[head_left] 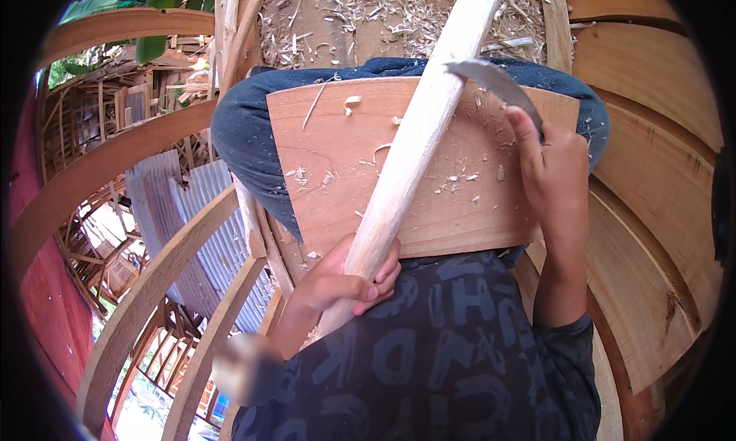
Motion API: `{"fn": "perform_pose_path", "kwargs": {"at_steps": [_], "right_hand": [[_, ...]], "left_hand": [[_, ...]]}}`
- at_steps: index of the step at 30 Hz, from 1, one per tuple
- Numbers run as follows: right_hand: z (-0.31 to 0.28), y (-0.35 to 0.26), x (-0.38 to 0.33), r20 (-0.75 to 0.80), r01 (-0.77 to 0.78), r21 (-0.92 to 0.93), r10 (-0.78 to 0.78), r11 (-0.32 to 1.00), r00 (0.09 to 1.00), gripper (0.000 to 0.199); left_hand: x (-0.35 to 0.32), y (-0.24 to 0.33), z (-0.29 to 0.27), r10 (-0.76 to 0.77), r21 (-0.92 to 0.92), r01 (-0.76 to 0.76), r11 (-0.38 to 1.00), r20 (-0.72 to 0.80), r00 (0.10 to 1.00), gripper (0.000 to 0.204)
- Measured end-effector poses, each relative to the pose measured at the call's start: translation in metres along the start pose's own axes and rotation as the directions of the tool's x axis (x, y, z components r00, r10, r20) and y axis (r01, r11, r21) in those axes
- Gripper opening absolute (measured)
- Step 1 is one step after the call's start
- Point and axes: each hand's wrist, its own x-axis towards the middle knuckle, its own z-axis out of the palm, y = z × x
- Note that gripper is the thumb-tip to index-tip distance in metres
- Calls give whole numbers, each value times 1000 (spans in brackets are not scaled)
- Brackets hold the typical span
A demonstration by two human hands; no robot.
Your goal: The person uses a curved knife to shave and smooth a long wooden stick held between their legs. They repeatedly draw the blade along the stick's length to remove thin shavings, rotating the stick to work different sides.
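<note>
Pole [414, 153] slants across the board [330, 146], which apparently shields the legs [247, 130]. The left hand [337, 284] clasps the pole's lower part, fingers wrapped seemingly to steady it; the right hand [556, 165] grips the knife [502, 84], fingers curled, likely for control, tip over the pole.

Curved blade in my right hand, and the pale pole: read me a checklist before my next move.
1. Left grip wrapped around the pole, near its lower end: ok.
2. Right grip closed at the base of the curved blade, thumb raised against it: ok.
3. Left fingers apart from the blade, well down the pole: ok.
4. Board lying across the lap, beneath the pole: ok.
5. Board free of shavings: not ok, bits are scattered over it.
6. Blade's edge touching the pole: cannot tell, its tip only overlaps it in view.
</note>
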Motion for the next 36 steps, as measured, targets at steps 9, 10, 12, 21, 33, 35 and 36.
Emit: {"fn": "perform_pose_path", "kwargs": {"at_steps": [9,10,12,21,33,35,36], "right_hand": [[-2,-29,-43,226,299,45,-301,953,927,58],[3,-30,-46,251,308,81,-318,948,914,58],[4,-27,-35,225,227,29,-227,974,948,58],[-17,18,18,-92,-57,65,63,996,994,61],[-6,-31,-44,276,276,-25,-259,961,926,58],[-9,-28,-38,242,332,-108,-299,937,923,62],[-10,-25,-34,225,357,-151,-319,922,921,63]], "left_hand": [[1,-1,-1,-9,-3,9,1000,-3,1000,23],[0,-1,0,-7,-4,7,1000,-5,1000,23],[-1,-1,1,-11,-8,11,1000,-23,1000,23],[-4,-3,-9,2,146,1,989,-20,1000,20],[-9,12,19,33,555,191,810,-367,930,19],[-8,12,23,109,644,175,745,-376,920,18],[-9,11,22,140,683,160,713,-362,922,18]]}}
